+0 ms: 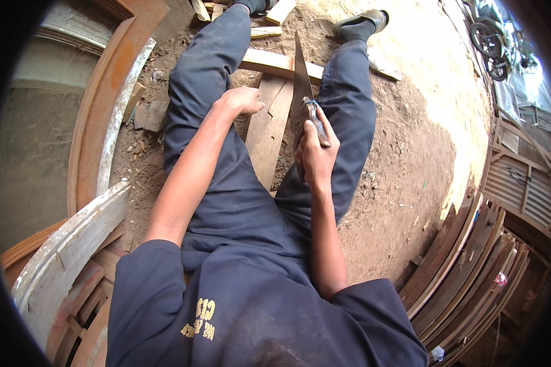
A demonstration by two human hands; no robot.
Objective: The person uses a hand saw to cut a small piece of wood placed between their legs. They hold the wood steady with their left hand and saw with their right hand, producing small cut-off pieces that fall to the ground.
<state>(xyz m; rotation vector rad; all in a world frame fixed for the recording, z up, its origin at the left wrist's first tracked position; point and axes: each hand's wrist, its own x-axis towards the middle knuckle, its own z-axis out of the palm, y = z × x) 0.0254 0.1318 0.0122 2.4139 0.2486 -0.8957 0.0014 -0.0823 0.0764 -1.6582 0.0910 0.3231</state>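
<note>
My right hand grips a handsaw by its worn handle, the blade pointing up and away from me. Between my legs lies a wooden board, lengthwise, with a jagged line across its upper part. At the board's left edge, beside my knee, is my left hand. Its fingers are curled, and whatever they may hold is hidden. Beyond both hands, a pale timber beam runs crosswise, partly covered by the saw blade.
To my left stand a brown wooden frame and a weathered white curved plank. Stacked planks lie at lower right. Wood offcuts are scattered near my feet on the dirt ground. Motorbikes stand far right.
</note>
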